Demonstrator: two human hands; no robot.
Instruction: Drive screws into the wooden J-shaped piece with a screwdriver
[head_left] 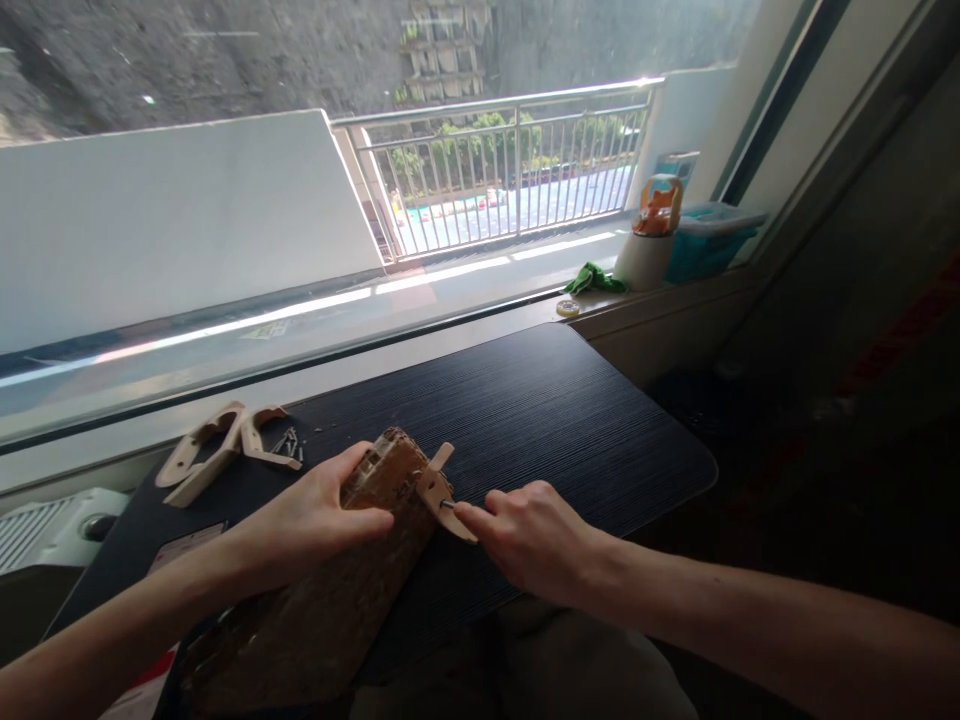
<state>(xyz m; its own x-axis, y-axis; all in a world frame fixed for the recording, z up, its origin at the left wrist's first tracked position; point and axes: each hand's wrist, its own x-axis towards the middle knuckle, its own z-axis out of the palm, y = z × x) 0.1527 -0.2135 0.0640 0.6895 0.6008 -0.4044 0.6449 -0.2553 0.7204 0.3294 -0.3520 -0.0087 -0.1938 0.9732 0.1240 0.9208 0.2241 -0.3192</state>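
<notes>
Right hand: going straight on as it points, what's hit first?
First, the metal screw at the fingertips of the right hand; then, apparently, the curved wooden piece, though depth is unclear.

1. A wide window (570, 50) fills the upper part of the frame, letting in bright daylight.
2. Beyond it, a white wall (165, 220) stands at left and a metal railing (517, 170) at upper centre.
3. A black table (517, 400) with rounded corners spans the centre, beside a pale sill (360, 370).
4. Deep shadow covers the far right.
</notes>
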